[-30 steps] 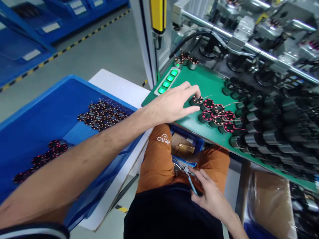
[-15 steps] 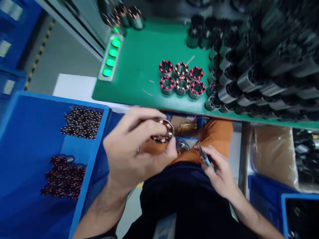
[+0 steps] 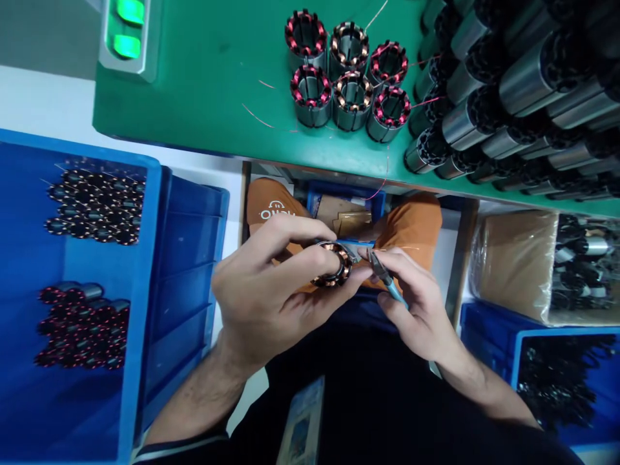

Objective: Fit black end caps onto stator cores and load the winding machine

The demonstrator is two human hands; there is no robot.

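My left hand (image 3: 276, 284) is closed round a wound stator (image 3: 334, 265) with copper coils, held over my lap. My right hand (image 3: 411, 303) grips small blue-handled cutters (image 3: 385, 278), whose tip sits right at the stator's edge. On the green bench top (image 3: 194, 90) above, several more stators (image 3: 349, 71) stand in a cluster, some wound red, some copper, with thin wire ends trailing.
A blue bin (image 3: 72, 258) at my left holds two groups of stators. Rows of black and silver motor housings (image 3: 523, 84) lie at the right of the bench. Green lit buttons (image 3: 126, 29) sit at the bench's left. Another blue bin (image 3: 557, 381) stands lower right.
My left hand took a stator from the bench cluster and carried it down to my lap. My right hand brought the cutters up to it. My head tilted down.
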